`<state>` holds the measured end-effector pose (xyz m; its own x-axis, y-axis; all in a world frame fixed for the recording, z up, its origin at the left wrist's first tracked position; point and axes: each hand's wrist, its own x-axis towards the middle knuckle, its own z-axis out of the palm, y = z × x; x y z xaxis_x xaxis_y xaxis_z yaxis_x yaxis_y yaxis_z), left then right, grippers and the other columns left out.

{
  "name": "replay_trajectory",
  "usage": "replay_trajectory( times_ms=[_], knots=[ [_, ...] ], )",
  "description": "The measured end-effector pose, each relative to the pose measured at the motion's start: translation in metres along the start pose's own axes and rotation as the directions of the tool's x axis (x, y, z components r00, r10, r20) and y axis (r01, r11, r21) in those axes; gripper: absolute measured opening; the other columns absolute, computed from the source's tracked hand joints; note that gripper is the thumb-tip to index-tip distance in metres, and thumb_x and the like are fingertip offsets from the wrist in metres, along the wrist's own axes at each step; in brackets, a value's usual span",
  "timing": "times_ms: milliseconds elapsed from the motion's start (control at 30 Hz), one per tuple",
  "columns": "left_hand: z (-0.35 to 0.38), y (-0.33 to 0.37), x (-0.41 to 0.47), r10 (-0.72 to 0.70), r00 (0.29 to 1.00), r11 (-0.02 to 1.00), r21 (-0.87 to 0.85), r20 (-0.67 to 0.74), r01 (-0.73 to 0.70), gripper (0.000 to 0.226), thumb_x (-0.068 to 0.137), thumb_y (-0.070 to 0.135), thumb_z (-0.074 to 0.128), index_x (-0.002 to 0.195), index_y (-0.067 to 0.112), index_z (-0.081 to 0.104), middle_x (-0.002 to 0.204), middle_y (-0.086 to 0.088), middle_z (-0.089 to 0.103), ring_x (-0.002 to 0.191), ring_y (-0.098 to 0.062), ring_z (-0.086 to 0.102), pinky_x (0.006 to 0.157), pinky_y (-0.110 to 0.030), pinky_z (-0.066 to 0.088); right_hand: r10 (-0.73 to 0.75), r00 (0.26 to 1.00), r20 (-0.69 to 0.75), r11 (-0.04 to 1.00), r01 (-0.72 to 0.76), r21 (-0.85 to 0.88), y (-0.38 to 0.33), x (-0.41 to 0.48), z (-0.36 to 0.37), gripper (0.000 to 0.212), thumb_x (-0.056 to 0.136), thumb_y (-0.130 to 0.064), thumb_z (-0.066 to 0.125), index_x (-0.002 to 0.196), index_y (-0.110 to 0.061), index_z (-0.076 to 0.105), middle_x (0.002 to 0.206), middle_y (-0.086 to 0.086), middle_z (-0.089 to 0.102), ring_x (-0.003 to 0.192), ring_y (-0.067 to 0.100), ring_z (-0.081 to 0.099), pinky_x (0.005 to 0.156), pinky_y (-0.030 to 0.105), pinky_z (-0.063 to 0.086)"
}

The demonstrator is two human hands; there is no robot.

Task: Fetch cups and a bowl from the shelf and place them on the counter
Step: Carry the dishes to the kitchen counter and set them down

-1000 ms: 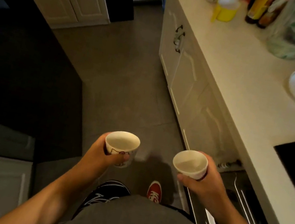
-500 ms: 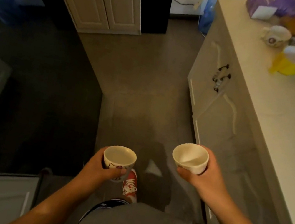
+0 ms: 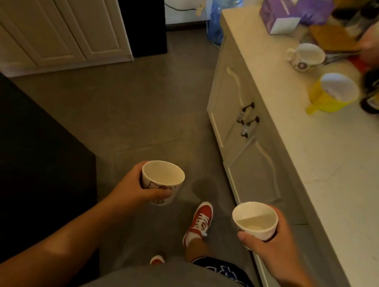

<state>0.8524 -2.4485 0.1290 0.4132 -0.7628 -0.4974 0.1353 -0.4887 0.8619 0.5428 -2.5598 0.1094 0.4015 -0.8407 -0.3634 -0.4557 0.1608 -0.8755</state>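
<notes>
Fingers of your left grip [image 3: 139,189] wrap the side of a printed cup [image 3: 162,181], thumb across its cartoon drawing, so that cup sits upright just ahead of your palm, mouth up. Your right grip [image 3: 274,245] clasps a plain cup [image 3: 255,220] the same way, thumb across the near wall, fingers round the far side; this one is upright too and looks empty. Both cups are small, pale, smooth-walled tapered tumblers without handles, wider at the rim than at the base.

You hold both over the grey tiled floor [image 3: 138,114], well apart from each other, the plain cup nearer the bench's front edge but not over it. A red sneaker [image 3: 200,220] steps on the floor between your hands.

On your right the bench [image 3: 330,167] runs away with a pale, matte stone-like top and cream panelled doors below. Toward its far end stand a white mug [image 3: 304,56] with a round mark and, nearer you, a yellow mug [image 3: 333,94] with a white inside. Beyond them sits a purple box [image 3: 278,16] at the far corner; the clutter along the back edge is blurred. A blue water bottle [image 3: 222,11] stands on the floor past the bench's end.
</notes>
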Motion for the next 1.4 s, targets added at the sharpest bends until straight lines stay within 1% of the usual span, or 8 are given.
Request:
replay_trajectory(
  times_ms=[167,367,533,700,900,1033,1200,1400],
  knots=[
    [0.018,0.05,0.075,0.022,0.999,0.999,0.021,0.048,-0.024,0.061,0.067,0.015,0.084,0.113,0.038,0.051,0.115,0.006,0.063,0.104,-0.014,0.063,0.07,-0.02,0.055,0.027,0.999,-0.021,0.999,-0.026,0.035,-0.008,0.076,-0.022,0.075,0.038,-0.052,0.086,0.103,-0.058,0.051,0.103,-0.021,0.065,0.096,0.005,0.063,0.069,0.016,0.053],
    [0.012,0.087,0.129,0.023,1.0,0.999,0.033,0.0,-0.023,0.062,0.069,0.009,0.083,0.117,0.033,0.052,0.115,0.002,0.065,0.105,-0.015,0.064,0.071,-0.022,0.056,-0.046,0.999,0.019,0.998,0.046,-0.048,-0.055,0.163,-0.028,0.072,0.046,-0.055,0.082,0.109,-0.053,0.047,0.1,-0.046,0.056,0.097,-0.022,0.053,0.06,-0.005,0.042],
    [-0.006,0.1,0.165,-0.044,0.997,0.999,0.002,-0.064,0.044,0.059,0.07,0.008,0.082,0.114,0.035,0.053,0.109,0.006,0.066,0.09,-0.004,0.068,0.06,-0.016,0.056,-0.092,0.992,0.089,0.993,0.098,-0.066,-0.099,0.239,-0.012,0.083,0.057,-0.032,0.089,0.124,-0.039,0.042,0.109,-0.028,0.053,0.101,-0.003,0.054,0.073,0.007,0.042],
    [-0.034,0.115,0.219,-0.106,0.994,0.994,0.025,-0.039,0.107,0.059,0.068,0.016,0.084,0.113,0.038,0.053,0.113,0.005,0.065,0.102,-0.012,0.064,0.072,-0.023,0.054,-0.119,0.992,0.046,0.99,0.122,-0.071,-0.133,0.303,0.011,0.083,0.057,-0.026,0.091,0.125,-0.035,0.043,0.113,-0.013,0.056,0.104,0.006,0.056,0.079,0.015,0.047],
    [-0.07,0.161,0.323,-0.107,0.98,0.99,0.113,0.166,0.089,0.061,0.068,0.015,0.083,0.116,0.034,0.052,0.116,0.002,0.064,0.104,-0.016,0.064,0.074,-0.027,0.057,-0.062,0.992,-0.11,0.997,0.057,-0.047,-0.162,0.352,0.038,0.078,0.056,-0.026,0.091,0.118,-0.042,0.045,0.112,-0.022,0.056,0.104,-0.008,0.056,0.07,0.004,0.049],
    [-0.076,0.201,0.39,-0.093,0.936,0.973,0.231,0.34,0.012,0.063,0.068,0.012,0.085,0.118,0.035,0.053,0.116,0.002,0.065,0.102,-0.012,0.066,0.071,-0.023,0.058,0.036,0.962,-0.27,0.999,-0.036,0.004,-0.175,0.364,0.045,0.083,0.055,-0.022,0.092,0.12,-0.04,0.043,0.112,-0.024,0.054,0.102,-0.001,0.057,0.068,0.005,0.046],
    [-0.044,0.253,0.457,-0.086,0.815,0.923,0.354,0.573,-0.151,0.069,0.066,0.014,0.087,0.121,0.034,0.05,0.118,0.003,0.063,0.106,-0.015,0.064,0.079,-0.029,0.058,0.119,0.861,-0.495,0.993,-0.101,0.064,-0.188,0.357,0.042,0.083,0.056,-0.022,0.092,0.122,-0.035,0.043,0.113,-0.028,0.051,0.101,-0.018,0.051,0.072,0.003,0.043],
    [0.031,0.283,0.482,-0.078,0.692,0.895,0.357,0.718,-0.269,0.068,0.064,0.018,0.087,0.117,0.037,0.049,0.116,0.005,0.062,0.105,-0.012,0.063,0.073,-0.022,0.057,0.186,0.733,-0.655,0.982,-0.16,0.1,-0.189,0.331,0.023,0.082,0.058,-0.017,0.091,0.123,-0.028,0.042,0.112,-0.023,0.051,0.101,-0.008,0.052,0.08,0.009,0.039]
  ],
)
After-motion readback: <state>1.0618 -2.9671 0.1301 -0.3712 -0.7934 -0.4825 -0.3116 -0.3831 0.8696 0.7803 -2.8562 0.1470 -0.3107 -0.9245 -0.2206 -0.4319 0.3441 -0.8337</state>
